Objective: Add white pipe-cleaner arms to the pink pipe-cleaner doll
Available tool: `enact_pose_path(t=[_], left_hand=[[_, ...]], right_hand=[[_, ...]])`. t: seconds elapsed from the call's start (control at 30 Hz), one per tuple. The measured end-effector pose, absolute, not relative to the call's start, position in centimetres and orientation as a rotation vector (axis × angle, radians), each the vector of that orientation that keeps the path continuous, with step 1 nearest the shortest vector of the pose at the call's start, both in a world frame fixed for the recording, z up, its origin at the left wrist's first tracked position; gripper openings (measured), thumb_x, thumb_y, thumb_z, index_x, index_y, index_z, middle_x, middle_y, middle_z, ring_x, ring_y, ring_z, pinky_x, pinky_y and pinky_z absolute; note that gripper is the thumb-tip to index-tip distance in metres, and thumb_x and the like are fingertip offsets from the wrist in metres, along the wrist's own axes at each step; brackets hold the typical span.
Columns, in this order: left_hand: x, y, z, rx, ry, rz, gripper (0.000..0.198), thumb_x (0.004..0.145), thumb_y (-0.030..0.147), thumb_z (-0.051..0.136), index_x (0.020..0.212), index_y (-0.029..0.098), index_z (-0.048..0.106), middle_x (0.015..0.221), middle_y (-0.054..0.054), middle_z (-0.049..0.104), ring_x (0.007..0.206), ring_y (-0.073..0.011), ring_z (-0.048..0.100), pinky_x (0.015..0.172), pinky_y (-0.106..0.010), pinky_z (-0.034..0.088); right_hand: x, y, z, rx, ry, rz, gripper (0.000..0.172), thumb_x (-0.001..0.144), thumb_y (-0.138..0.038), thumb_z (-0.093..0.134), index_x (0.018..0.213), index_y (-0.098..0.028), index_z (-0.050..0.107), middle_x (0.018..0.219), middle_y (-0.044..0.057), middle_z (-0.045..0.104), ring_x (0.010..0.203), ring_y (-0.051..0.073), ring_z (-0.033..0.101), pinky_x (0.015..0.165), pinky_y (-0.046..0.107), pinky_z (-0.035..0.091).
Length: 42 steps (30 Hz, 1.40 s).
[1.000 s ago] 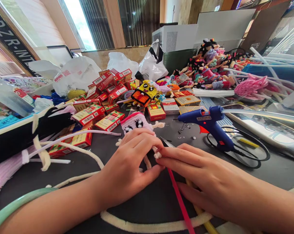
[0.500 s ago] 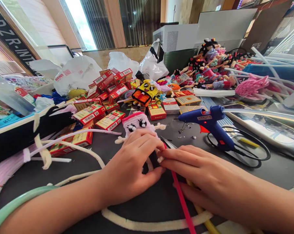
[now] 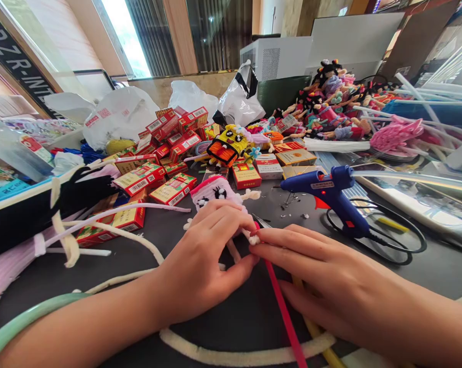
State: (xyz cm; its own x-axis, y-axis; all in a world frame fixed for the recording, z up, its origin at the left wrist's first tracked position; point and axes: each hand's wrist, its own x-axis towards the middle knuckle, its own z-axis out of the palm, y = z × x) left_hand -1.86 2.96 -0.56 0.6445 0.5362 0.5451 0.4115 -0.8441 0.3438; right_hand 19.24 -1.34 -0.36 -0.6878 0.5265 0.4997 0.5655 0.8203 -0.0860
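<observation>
A pale pink fuzzy-stem doll (image 3: 214,191) with black-and-white eyes, a hot pink top edge and cream arms lies tilted in front of me. My left hand (image 3: 215,250) is wrapped over its lower body, thumb and fingers pinching near a leg. My right hand (image 3: 315,271) closes its fingertips at the leg's small cream tip (image 3: 254,239), meeting the left fingers. A hot pink pipe cleaner (image 3: 280,301) runs from between the fingertips down toward me. Scissor blades (image 3: 262,223) show just behind the fingertips; their handles, apparently yellow (image 3: 311,327), pass under my right hand.
A blue glue gun (image 3: 326,191) with its black cable stands at right. Red small boxes (image 3: 173,188) and a yellow doll (image 3: 228,146) lie beyond. Cream stems (image 3: 215,355) curve across the dark table. Black and pink stem bundles sit left; many dolls (image 3: 330,110) are piled at back right.
The pink doll has tipped slightly and sunk a little leftward under my left hand. My right fingertips have shifted slightly up at the cream tip, and less of the scissor blades shows.
</observation>
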Motion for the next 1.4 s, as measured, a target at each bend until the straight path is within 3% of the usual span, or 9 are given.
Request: enact_pose_path(t=[0.3,0.47,0.73,1.03,1.4], left_hand=[[-1.89,2.85,-0.32,2.752,0.766,1.047,0.024,0.085,0.018,0.069,0.104,0.019,0.054,0.105,-0.003,0.062,0.108,-0.0182,0.053,0.102,-0.031,0.040],[-1.87,2.94,-0.42,2.727,0.798,1.088,0.024,0.088,0.004,0.051,0.105,0.020,0.055,0.106,-0.004,0.064,0.109,-0.0198,0.054,0.103,-0.037,0.042],[-1.90,3.11,-0.54,2.797,0.810,1.027,0.054,0.067,-0.014,0.039,0.104,0.021,0.055,0.107,-0.005,0.061,0.112,-0.0199,0.052,0.105,-0.037,0.043],[-1.75,2.25,-1.02,2.902,0.908,0.840,0.049,0.075,0.002,0.049,0.122,0.014,0.050,0.129,-0.016,0.047,0.128,-0.0296,0.042,0.110,-0.049,0.038],[-1.91,2.81,-1.04,3.009,0.927,0.837,0.036,0.088,0.005,0.049,0.121,0.017,0.051,0.130,-0.014,0.048,0.127,-0.0281,0.043,0.110,-0.047,0.038]], right_hand=[[19.75,-1.67,-0.71,-0.824,-2.382,-0.058,0.035,0.091,-0.007,0.045,0.120,-0.009,0.065,0.125,0.011,0.070,0.121,0.015,0.061,0.110,0.027,0.043],[19.71,-1.52,-0.64,-0.826,-2.371,-0.038,0.035,0.091,-0.006,0.045,0.119,-0.010,0.066,0.121,0.012,0.072,0.115,0.017,0.066,0.107,0.031,0.048],[19.44,-1.57,-0.48,-0.826,-2.359,-0.032,0.034,0.091,-0.008,0.044,0.116,-0.011,0.067,0.119,0.013,0.072,0.112,0.021,0.067,0.098,0.034,0.056],[19.61,-1.50,-0.46,-0.859,-2.282,-0.069,0.032,0.090,-0.007,0.045,0.111,-0.010,0.069,0.117,0.015,0.072,0.109,0.020,0.068,0.097,0.032,0.056],[19.44,-1.50,-0.50,-0.871,-2.280,0.017,0.039,0.088,-0.004,0.045,0.118,-0.013,0.068,0.126,0.012,0.069,0.112,0.019,0.068,0.097,0.027,0.055]])
